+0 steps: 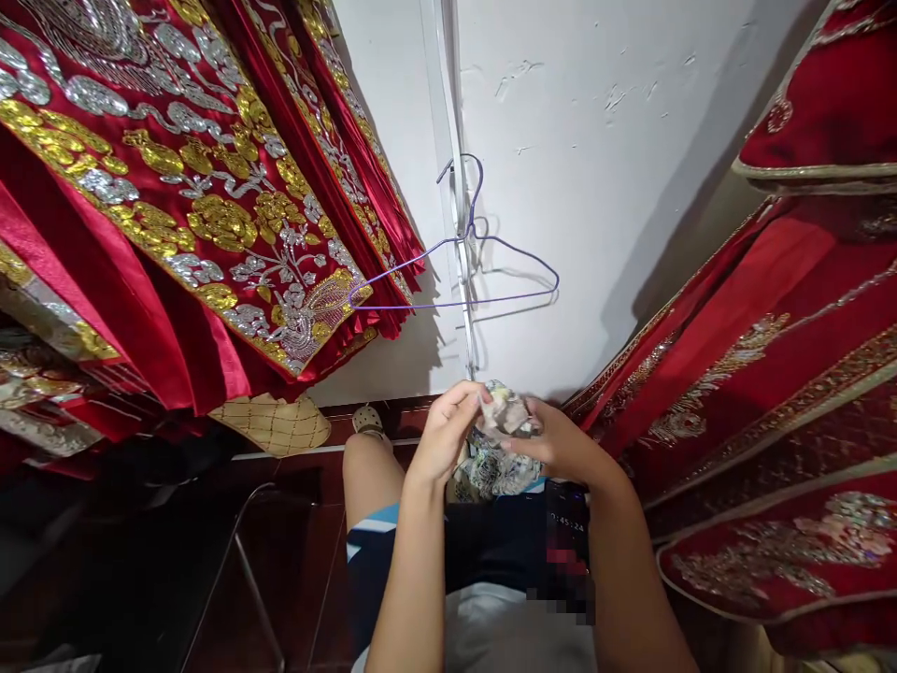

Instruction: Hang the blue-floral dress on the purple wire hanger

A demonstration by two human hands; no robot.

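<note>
A crumpled patterned cloth point(508, 411), pale with grey, yellow and green marks, is bunched up between both hands above my lap. Its lower part hangs down over my thighs; what kind of cloth article it is does not show. My left hand point(448, 428) pinches the cloth's left edge between thumb and fingers. On the other side, my right hand point(557, 439) grips it with fingers bent around the right edge. Straight ahead of the hands, a purple wire hanger point(448, 306) hangs bare by a white strip point(452, 112) on the wall.
Red garments with gold and silver sequins point(224, 215) hang at left. More red embroidered garments point(791, 374) hang close on the right. A phone point(567, 528) showing a timer lies on my lap. A black seat with a metal frame point(242, 542) stands at lower left.
</note>
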